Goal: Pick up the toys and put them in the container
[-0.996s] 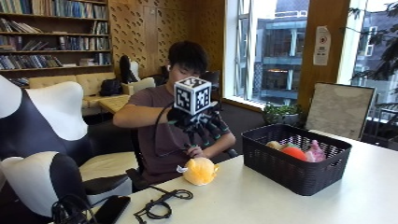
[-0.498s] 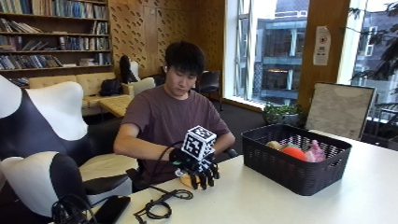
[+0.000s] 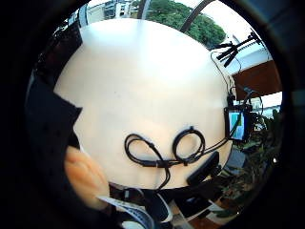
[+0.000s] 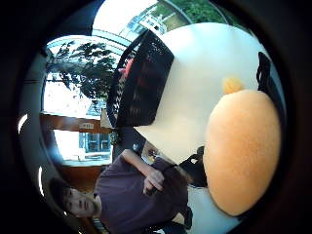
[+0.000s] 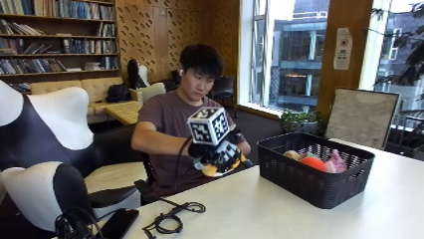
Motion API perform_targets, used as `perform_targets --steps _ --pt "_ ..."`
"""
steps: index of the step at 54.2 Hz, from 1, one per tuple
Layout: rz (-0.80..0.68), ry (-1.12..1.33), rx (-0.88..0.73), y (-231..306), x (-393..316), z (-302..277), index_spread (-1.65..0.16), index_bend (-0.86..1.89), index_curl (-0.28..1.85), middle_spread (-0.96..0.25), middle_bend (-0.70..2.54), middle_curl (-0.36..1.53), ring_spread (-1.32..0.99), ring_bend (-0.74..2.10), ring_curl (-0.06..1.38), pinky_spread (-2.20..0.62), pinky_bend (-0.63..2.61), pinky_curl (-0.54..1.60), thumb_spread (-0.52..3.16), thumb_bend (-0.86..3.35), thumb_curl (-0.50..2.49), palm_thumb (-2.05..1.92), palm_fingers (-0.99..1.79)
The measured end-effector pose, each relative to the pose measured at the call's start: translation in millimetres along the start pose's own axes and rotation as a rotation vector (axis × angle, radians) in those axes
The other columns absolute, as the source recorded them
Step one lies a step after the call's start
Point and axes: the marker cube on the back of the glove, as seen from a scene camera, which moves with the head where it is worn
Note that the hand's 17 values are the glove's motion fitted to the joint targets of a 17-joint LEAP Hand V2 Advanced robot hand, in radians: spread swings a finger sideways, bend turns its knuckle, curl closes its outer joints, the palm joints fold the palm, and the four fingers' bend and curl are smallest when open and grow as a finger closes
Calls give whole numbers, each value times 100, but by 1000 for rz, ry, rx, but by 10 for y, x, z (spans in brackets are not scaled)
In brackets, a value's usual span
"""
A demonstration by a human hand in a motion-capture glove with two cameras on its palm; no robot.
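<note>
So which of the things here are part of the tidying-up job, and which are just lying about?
Part of the job:
- soft yellow-orange plush toy, gripped by the black-gloved right hand, lifted off the table
- black plastic mesh basket, already holding orange and pink toys

Just lying about:
- looped black cable on the white table
- black phone at the table edge
</note>
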Motion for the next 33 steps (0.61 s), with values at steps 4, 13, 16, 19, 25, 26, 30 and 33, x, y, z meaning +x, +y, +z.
perform_targets --steps 4,13,16,19,25,26,30,33 --pt "-1 32 67 -204 -152 -466 -39 75 45 -28 108 70 -37 120 71 -31 102 43 78 16 72 55 108" --pt "-42 102 150 -660 -675 -1263 -40 84 56 -28 114 77 -38 125 74 -32 106 47 67 14 79 56 102" --pt "-51 113 162 -779 -936 -1385 -41 86 59 -28 115 79 -39 127 74 -32 107 48 64 13 82 56 100" --pt "-70 133 169 -897 -1223 -1450 -41 88 63 -28 116 81 -39 129 75 -32 109 49 62 13 84 56 98" --pt "-138 144 156 -1088 -1776 -1436 -42 89 69 -27 118 84 -39 132 76 -32 111 51 58 12 89 56 94" --pt "-141 141 154 -1130 -1861 -1420 -42 89 70 -27 119 85 -39 132 76 -32 111 51 57 11 89 56 94" --pt "-153 107 143 -1307 -2230 -1303 -42 89 74 -27 120 87 -39 134 76 -32 113 52 55 11 92 57 92" --pt "-191 119 132 -1441 -2461 -1167 -42 89 77 -27 120 88 -39 135 76 -32 113 53 54 10 94 57 90"
